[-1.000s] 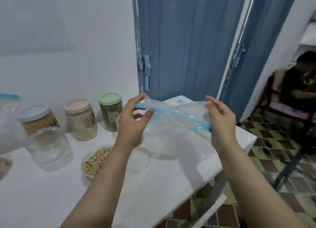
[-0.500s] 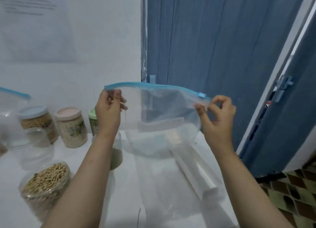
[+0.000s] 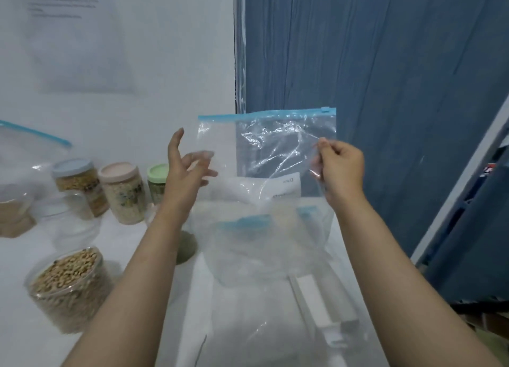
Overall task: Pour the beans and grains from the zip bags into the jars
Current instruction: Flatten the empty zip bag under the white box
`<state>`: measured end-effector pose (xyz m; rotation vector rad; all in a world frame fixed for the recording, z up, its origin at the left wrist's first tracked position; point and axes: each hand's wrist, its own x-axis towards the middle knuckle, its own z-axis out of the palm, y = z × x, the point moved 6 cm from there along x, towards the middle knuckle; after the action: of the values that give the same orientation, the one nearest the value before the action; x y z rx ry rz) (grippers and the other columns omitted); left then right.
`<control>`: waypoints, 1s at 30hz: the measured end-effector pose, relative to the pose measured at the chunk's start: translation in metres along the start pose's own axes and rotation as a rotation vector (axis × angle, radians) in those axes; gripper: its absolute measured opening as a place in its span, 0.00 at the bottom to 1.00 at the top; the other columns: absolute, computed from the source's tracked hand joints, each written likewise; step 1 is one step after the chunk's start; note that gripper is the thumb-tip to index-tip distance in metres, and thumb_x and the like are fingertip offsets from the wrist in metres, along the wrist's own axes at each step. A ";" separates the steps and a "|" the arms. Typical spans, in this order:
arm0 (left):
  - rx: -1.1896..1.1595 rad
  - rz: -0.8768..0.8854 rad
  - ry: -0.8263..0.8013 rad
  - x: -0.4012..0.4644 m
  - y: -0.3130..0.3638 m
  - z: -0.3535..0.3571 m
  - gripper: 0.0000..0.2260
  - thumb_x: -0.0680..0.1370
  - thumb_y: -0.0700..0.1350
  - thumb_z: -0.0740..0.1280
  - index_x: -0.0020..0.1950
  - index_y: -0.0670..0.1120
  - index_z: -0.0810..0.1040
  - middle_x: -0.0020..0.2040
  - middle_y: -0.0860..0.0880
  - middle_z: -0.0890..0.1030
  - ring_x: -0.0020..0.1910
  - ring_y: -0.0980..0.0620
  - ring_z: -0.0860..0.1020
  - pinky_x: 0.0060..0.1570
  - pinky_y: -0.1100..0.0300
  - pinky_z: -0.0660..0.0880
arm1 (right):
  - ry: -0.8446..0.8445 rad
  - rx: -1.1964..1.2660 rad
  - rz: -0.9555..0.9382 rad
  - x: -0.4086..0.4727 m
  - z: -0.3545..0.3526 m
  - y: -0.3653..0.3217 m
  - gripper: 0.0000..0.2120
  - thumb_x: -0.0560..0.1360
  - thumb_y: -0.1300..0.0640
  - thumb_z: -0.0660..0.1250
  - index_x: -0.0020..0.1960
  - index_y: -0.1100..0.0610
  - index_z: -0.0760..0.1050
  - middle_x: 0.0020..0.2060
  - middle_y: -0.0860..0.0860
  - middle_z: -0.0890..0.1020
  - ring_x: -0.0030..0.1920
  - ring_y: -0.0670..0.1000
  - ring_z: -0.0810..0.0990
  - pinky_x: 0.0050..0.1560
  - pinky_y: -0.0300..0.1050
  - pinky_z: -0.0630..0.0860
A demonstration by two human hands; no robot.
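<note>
1. The white table (image 3: pixel 137 325) runs along a pale wall, with a blue folding door (image 3: pixel 385 63) behind its far end.
2. An empty zip bag (image 3: pixel 275 151) hangs upright in the air above the table, its blue zip strip along the top edge and the slider at the right corner (the plastic is creased and see-through).
3. The right hand (image 3: pixel 340 171) pinches the bag's right edge between thumb and curled fingers.
4. The left hand (image 3: pixel 183 171) is beside the bag's left edge with fingers spread and straight; whether the fingertips touch the plastic cannot be told.
5. More clear bags (image 3: pixel 261 242) lie flat on the table beneath the held one.
6. An uncapped jar of pale beans (image 3: pixel 68 286) stands at the near left.
7. Three capped jars stand by the wall: blue-lidded (image 3: pixel 78 184), pink-lidded (image 3: pixel 122 193) and green-lidded (image 3: pixel 157 182), the last partly hidden by the left wrist.
</note>
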<state>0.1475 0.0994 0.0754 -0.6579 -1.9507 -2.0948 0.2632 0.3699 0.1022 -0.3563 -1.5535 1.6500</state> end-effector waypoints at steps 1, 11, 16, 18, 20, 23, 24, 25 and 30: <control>0.004 0.009 -0.050 -0.010 -0.008 0.003 0.26 0.82 0.42 0.66 0.72 0.63 0.59 0.56 0.50 0.81 0.40 0.55 0.81 0.40 0.66 0.77 | 0.015 -0.010 0.050 0.002 -0.003 0.007 0.16 0.82 0.61 0.63 0.37 0.65 0.74 0.20 0.50 0.74 0.20 0.46 0.67 0.23 0.34 0.65; -0.067 -0.475 0.113 -0.033 -0.089 -0.006 0.18 0.80 0.37 0.67 0.70 0.43 0.73 0.47 0.50 0.80 0.24 0.62 0.72 0.27 0.69 0.67 | -0.696 -0.257 0.382 -0.041 -0.017 0.069 0.35 0.76 0.39 0.67 0.73 0.24 0.49 0.69 0.43 0.75 0.62 0.54 0.80 0.60 0.59 0.79; 0.109 -0.621 0.012 -0.044 -0.104 0.005 0.21 0.80 0.42 0.68 0.72 0.44 0.70 0.58 0.43 0.78 0.34 0.53 0.78 0.27 0.66 0.70 | -0.598 -0.285 0.412 -0.063 -0.038 0.090 0.31 0.79 0.60 0.70 0.76 0.39 0.64 0.66 0.48 0.76 0.39 0.52 0.84 0.40 0.43 0.81; 0.231 -0.622 -0.066 -0.050 -0.104 0.016 0.21 0.80 0.47 0.68 0.73 0.47 0.69 0.62 0.45 0.78 0.39 0.51 0.80 0.33 0.63 0.71 | -0.482 -0.329 0.470 -0.060 -0.049 0.100 0.31 0.78 0.66 0.67 0.76 0.45 0.66 0.68 0.50 0.73 0.31 0.51 0.80 0.33 0.39 0.78; 0.320 -0.644 -0.149 -0.059 -0.110 0.022 0.24 0.80 0.51 0.68 0.74 0.49 0.68 0.65 0.46 0.74 0.45 0.47 0.81 0.40 0.60 0.76 | -0.442 -0.374 0.573 -0.063 -0.059 0.109 0.31 0.78 0.69 0.65 0.77 0.50 0.65 0.68 0.51 0.71 0.27 0.50 0.76 0.31 0.39 0.78; 0.572 -0.594 -0.244 -0.070 -0.122 0.023 0.30 0.77 0.58 0.69 0.76 0.51 0.65 0.73 0.45 0.65 0.61 0.42 0.77 0.60 0.52 0.76 | -0.475 -0.426 0.699 -0.075 -0.069 0.121 0.32 0.77 0.72 0.63 0.78 0.53 0.63 0.61 0.51 0.75 0.28 0.50 0.75 0.34 0.41 0.80; 0.667 -0.554 -0.280 -0.074 -0.124 0.026 0.30 0.78 0.59 0.68 0.77 0.51 0.65 0.76 0.45 0.61 0.66 0.41 0.74 0.66 0.51 0.73 | -0.497 -0.458 0.715 -0.080 -0.072 0.124 0.33 0.76 0.72 0.62 0.78 0.53 0.63 0.52 0.51 0.79 0.27 0.50 0.75 0.35 0.42 0.80; 0.746 -0.523 -0.316 -0.079 -0.126 0.030 0.30 0.78 0.59 0.66 0.78 0.51 0.63 0.78 0.44 0.58 0.69 0.41 0.71 0.69 0.51 0.68 | -0.525 -0.501 0.718 -0.085 -0.074 0.127 0.34 0.75 0.71 0.62 0.78 0.51 0.63 0.41 0.51 0.81 0.27 0.50 0.75 0.35 0.43 0.78; 0.945 -0.503 -0.483 -0.106 -0.146 0.044 0.29 0.81 0.61 0.60 0.79 0.51 0.60 0.81 0.45 0.44 0.77 0.39 0.59 0.74 0.50 0.59 | -0.569 -0.612 0.565 -0.091 -0.079 0.133 0.36 0.72 0.67 0.62 0.77 0.44 0.64 0.67 0.48 0.75 0.32 0.48 0.80 0.50 0.47 0.80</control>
<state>0.1846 0.1418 -0.1014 -0.4989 -3.2455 -0.9276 0.3258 0.3729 -0.0656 -0.7436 -2.5784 1.7358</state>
